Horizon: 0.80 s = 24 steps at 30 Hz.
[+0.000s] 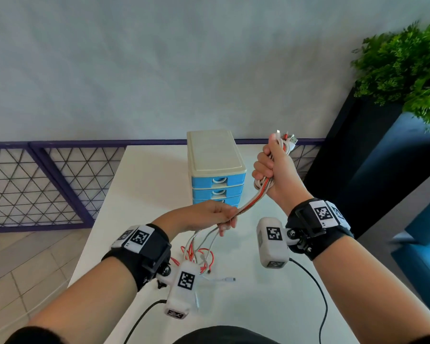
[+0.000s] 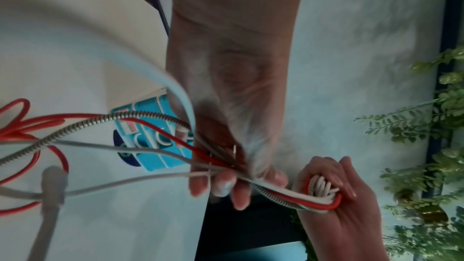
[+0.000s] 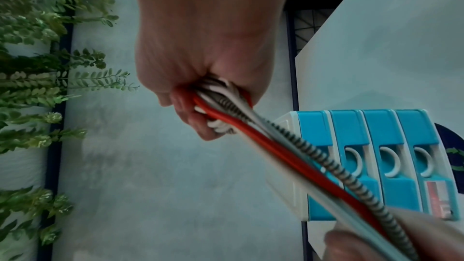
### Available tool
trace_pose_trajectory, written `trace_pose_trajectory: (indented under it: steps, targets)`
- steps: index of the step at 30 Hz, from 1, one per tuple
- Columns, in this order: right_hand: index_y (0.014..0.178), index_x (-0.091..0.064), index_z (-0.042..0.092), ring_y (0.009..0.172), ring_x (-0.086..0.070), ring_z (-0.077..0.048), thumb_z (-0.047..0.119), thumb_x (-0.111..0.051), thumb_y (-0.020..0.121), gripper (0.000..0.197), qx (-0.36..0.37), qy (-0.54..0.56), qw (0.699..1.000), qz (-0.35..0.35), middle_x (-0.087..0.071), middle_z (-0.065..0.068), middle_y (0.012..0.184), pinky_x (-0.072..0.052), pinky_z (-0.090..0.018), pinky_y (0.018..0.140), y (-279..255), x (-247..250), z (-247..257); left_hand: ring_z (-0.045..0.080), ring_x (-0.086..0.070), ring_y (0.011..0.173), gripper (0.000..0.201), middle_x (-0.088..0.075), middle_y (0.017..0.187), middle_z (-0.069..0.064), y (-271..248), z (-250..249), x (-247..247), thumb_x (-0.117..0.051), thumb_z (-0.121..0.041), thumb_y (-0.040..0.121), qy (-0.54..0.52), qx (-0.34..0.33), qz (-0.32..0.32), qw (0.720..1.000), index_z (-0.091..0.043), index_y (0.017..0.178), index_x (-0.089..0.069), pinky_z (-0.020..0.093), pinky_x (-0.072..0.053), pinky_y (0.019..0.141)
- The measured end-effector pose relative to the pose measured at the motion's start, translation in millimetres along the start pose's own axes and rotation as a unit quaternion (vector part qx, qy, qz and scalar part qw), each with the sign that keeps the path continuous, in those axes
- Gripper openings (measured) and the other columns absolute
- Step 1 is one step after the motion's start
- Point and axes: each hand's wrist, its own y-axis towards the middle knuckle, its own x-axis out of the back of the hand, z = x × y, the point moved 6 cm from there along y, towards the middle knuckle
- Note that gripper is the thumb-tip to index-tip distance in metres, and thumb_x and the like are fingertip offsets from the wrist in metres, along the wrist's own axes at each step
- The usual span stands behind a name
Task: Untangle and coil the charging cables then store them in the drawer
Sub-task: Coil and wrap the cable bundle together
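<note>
R hand (image 1: 271, 170) raised above tabletop (image 1: 144, 184), fist clamped on cables (image 1: 252, 201), plug ends sticking out top. L hand (image 1: 209, 216) lower, fingers pinching same bundle; loose tails hang to tabletop. Drawers (image 1: 217, 181) behind, all closed.

Pale grey wall (image 1: 159, 70); white table (image 1: 144, 194); purple lattice railing (image 1: 47, 184); green plant (image 1: 407, 70); tiled floor (image 1: 23, 264).

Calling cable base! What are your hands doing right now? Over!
Right hand grips the looped cables, held up. Left hand pinches the loose strands below. Tails still messy on the table. Drawers all closed.
</note>
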Motion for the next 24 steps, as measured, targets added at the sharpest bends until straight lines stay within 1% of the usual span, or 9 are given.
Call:
trace_pose_trajectory:
  steps: [3,6,8,10,13,16,19,22,24]
  targets:
    - [0.066,-0.043,0.019,0.032,-0.026,-0.005,0.047,-0.051,0.094,0.041,-0.011,-0.022,1.000,-0.006,-0.029,0.008,0.042,-0.027,-0.019,0.035,0,3,0,0.011,-0.059,0.075,0.028,-0.060,0.069,-0.004,0,8,12,-0.043,-0.038,0.097,0.036,0.010,-0.033,0.999,-0.025,0.082,-0.062,0.031,-0.047,0.088]
    - [0.067,-0.042,0.018,0.033,-0.027,-0.006,0.042,-0.053,0.095,0.039,-0.021,-0.053,0.998,-0.008,-0.030,0.006,0.043,-0.030,-0.019,0.035,-2,1,-1,0.014,-0.056,0.074,0.020,-0.061,0.070,-0.004,-3,10,29,-0.053,-0.029,0.095,0.025,0.007,-0.115,0.993,-0.024,0.081,-0.065,0.026,-0.047,0.077]
    - [0.068,-0.042,0.017,0.034,-0.030,-0.009,0.039,-0.055,0.095,0.038,-0.008,-0.131,0.991,-0.008,-0.031,0.003,0.047,-0.034,-0.021,0.038,-3,-1,1,0.016,-0.056,0.074,0.015,-0.064,0.077,-0.001,-4,5,39,-0.058,-0.029,0.092,0.075,0.005,-0.172,0.982,-0.019,0.087,-0.067,0.030,-0.045,0.072]
    - [0.068,-0.044,0.016,0.037,-0.037,-0.011,0.037,-0.055,0.095,0.037,0.005,-0.242,0.970,-0.011,-0.037,0.000,0.051,-0.040,-0.025,0.042,-2,-3,1,0.015,-0.058,0.076,0.010,-0.065,0.080,-0.004,-8,-4,47,-0.061,-0.028,0.089,0.127,-0.012,-0.232,0.964,-0.020,0.086,-0.066,0.033,-0.046,0.071]
    - [0.069,-0.052,0.014,0.043,-0.050,-0.014,0.039,-0.054,0.095,0.036,0.000,-0.367,0.930,-0.018,-0.053,0.000,0.054,-0.047,-0.028,0.048,0,-5,-2,0.004,-0.056,0.072,0.006,-0.061,0.075,-0.016,-16,-23,57,-0.065,-0.024,0.087,0.174,-0.049,-0.301,0.936,-0.028,0.082,-0.064,0.029,-0.045,0.068]
    - [0.073,-0.061,0.011,0.059,-0.064,-0.017,0.041,-0.054,0.095,0.037,-0.027,-0.429,0.903,0.011,-0.068,-0.003,0.067,-0.056,-0.032,0.061,-1,-9,-14,0.006,-0.059,0.076,0.010,-0.064,0.078,-0.013,-23,-40,62,-0.071,-0.022,0.081,0.172,-0.080,-0.336,0.923,-0.026,0.079,-0.061,0.029,-0.047,0.069]
    - [0.090,-0.068,0.006,0.081,-0.070,-0.026,0.042,-0.056,0.094,0.038,-0.105,-0.400,0.907,0.079,-0.073,-0.012,0.084,-0.057,-0.042,0.085,-9,-14,-32,0.011,-0.060,0.075,0.018,-0.065,0.076,-0.008,-26,-53,62,-0.075,-0.020,0.076,0.153,-0.095,-0.329,0.927,-0.023,0.076,-0.057,0.033,-0.048,0.068]
    - [0.114,-0.063,0.003,0.100,-0.067,-0.034,0.045,-0.048,0.097,0.048,-0.219,-0.318,0.908,0.164,-0.069,-0.021,0.103,-0.051,-0.053,0.094,-21,-20,-50,0.011,-0.060,0.072,0.022,-0.066,0.075,-0.006,-28,-58,61,-0.077,-0.018,0.073,0.140,-0.097,-0.327,0.930,-0.019,0.076,-0.055,0.035,-0.050,0.068]
    - [0.119,-0.060,0.004,0.107,-0.064,-0.036,0.049,-0.042,0.098,0.053,-0.263,-0.285,0.896,0.217,-0.067,-0.024,0.109,-0.049,-0.054,0.095,-27,-22,-56,0.011,-0.060,0.068,0.030,-0.065,0.073,-0.005,-29,-57,61,-0.079,-0.019,0.071,0.140,-0.096,-0.335,0.927,-0.019,0.080,-0.051,0.035,-0.050,0.065]
